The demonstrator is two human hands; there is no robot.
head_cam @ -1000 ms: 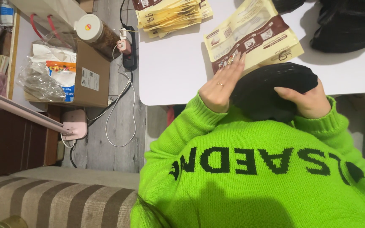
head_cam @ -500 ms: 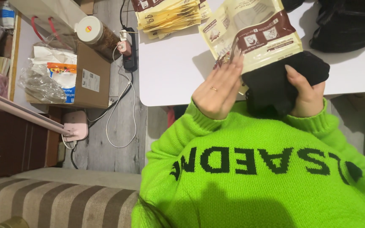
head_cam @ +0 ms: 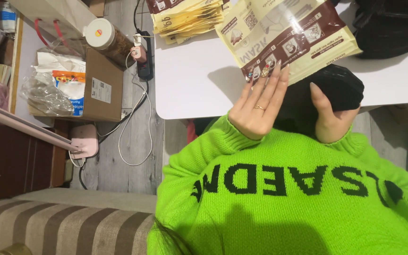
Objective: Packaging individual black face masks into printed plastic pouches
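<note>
My left hand [head_cam: 259, 106] is held flat with its fingers stretched out. Its long decorated nails touch the lower edge of a cream and brown foil packet [head_cam: 291, 40] lying on the white table [head_cam: 199, 80]. My right hand [head_cam: 329, 120] grips a black knitted cloth [head_cam: 338, 85] at the table's near edge, thumb pressed on top of it. The cloth lies partly under the packet and between my two hands. My bright green sweater [head_cam: 284, 203] fills the bottom of the view.
A stack of similar packets [head_cam: 187, 19] lies at the table's far side, and a black bag [head_cam: 393, 28] at the far right. On the floor to the left are a cardboard box [head_cam: 102, 89], a lidded jar [head_cam: 107, 38], a power strip [head_cam: 143, 61] with cables and a striped sofa [head_cam: 62, 222].
The packet has slid farther up the table. My left hand has straightened and followed it, and the black cloth has shifted to the right in my right hand.
</note>
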